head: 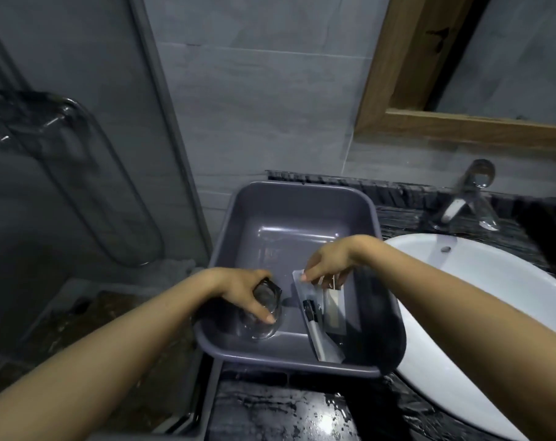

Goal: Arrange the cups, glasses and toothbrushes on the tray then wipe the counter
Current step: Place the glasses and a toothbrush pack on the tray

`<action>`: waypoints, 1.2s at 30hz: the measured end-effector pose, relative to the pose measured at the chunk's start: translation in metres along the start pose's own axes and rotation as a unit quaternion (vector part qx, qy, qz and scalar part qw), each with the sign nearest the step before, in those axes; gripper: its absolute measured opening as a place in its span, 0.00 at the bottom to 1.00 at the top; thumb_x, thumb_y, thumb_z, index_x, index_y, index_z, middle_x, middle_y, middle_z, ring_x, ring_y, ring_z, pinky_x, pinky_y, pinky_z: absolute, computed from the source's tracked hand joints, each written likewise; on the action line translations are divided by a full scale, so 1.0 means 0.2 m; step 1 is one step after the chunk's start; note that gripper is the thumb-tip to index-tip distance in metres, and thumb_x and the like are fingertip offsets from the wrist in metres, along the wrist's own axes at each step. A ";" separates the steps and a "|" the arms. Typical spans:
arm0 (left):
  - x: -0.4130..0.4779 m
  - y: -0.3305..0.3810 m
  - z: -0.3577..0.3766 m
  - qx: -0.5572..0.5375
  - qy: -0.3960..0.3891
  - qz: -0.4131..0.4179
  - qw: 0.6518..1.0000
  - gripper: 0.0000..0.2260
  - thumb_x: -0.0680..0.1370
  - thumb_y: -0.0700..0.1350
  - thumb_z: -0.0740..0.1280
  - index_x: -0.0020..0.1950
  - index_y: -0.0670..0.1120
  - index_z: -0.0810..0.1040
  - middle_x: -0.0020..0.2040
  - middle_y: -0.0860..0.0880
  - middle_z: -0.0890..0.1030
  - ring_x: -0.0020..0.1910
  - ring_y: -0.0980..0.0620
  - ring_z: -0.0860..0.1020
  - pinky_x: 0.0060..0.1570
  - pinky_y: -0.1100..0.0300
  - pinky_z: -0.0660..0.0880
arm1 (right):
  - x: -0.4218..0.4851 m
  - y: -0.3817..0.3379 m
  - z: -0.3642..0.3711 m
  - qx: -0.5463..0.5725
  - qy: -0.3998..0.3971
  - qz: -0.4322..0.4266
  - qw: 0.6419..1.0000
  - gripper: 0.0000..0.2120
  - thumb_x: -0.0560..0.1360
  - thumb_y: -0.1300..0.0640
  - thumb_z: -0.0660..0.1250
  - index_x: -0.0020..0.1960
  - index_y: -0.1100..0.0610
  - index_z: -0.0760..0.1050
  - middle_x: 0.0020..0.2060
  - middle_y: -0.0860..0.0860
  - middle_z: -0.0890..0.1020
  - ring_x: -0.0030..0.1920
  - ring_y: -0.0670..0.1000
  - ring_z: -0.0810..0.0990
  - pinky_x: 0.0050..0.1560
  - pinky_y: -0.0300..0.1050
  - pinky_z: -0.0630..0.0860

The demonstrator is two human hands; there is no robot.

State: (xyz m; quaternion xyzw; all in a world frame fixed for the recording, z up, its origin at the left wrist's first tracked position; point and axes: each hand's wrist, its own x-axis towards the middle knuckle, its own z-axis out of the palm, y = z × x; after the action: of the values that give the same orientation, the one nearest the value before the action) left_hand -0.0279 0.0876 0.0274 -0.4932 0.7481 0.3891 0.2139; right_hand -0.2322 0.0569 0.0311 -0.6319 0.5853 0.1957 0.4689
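grey tray (302, 198) on the wet black counter's (270, 412) left end beside a white sink (461, 313), grey tiled wall behind; left hand (248, 289) grips a glass (260, 316), right hand (331, 261) pinches a packaged toothbrush (315, 316).

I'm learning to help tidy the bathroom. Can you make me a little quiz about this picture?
1. True or false: the left hand holds a clear glass inside the grey tray.
2. What does the right hand touch? A) the tap B) the packaged toothbrushes C) the mirror
3. Fill in: the white sink is on the tray's ____ side.

Key: 1 true. 2 B, the packaged toothbrushes. 3 right.
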 end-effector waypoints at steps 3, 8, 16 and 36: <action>0.03 -0.02 0.09 -0.009 0.058 0.015 0.998 0.41 0.65 0.52 0.77 0.71 0.50 0.58 0.68 0.48 0.69 0.65 0.48 0.71 0.65 0.57 0.69 | 0.10 0.06 0.06 0.017 -0.001 0.007 1.000 0.23 0.75 0.45 0.64 0.63 0.60 0.73 0.53 0.53 0.77 0.51 0.52 0.79 0.48 0.45 0.77; 0.07 -0.04 0.14 -0.033 0.132 0.033 0.990 0.36 0.62 0.50 0.78 0.64 0.49 0.65 0.61 0.47 0.74 0.58 0.49 0.74 0.57 0.58 0.72 | 0.20 0.15 0.15 0.031 0.065 0.002 0.997 0.24 0.74 0.43 0.65 0.56 0.64 0.76 0.44 0.56 0.79 0.45 0.53 0.79 0.43 0.42 0.76; 0.09 -0.06 0.13 -0.014 0.156 0.036 0.987 0.34 0.63 0.48 0.78 0.64 0.46 0.67 0.60 0.45 0.78 0.58 0.46 0.76 0.57 0.56 0.74 | 0.37 0.16 0.35 0.036 0.246 0.053 0.967 0.26 0.63 0.45 0.77 0.34 0.58 0.62 0.27 0.50 0.69 0.29 0.51 0.70 0.27 0.43 0.62; 0.10 -0.05 0.02 0.005 0.154 0.036 0.987 0.34 0.60 0.48 0.77 0.63 0.48 0.69 0.56 0.48 0.79 0.53 0.49 0.77 0.54 0.53 0.77 | 0.23 0.14 0.20 0.427 0.173 -0.083 0.884 0.08 0.69 0.64 0.73 0.45 0.60 0.76 0.32 0.51 0.80 0.29 0.45 0.78 0.31 0.35 0.77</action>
State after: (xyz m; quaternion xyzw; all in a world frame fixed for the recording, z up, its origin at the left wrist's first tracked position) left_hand -0.0283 0.0778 0.0069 -0.5188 0.7915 0.3118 0.0844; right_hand -0.2355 0.0688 -0.0352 -0.4404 0.6296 -0.2248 0.5993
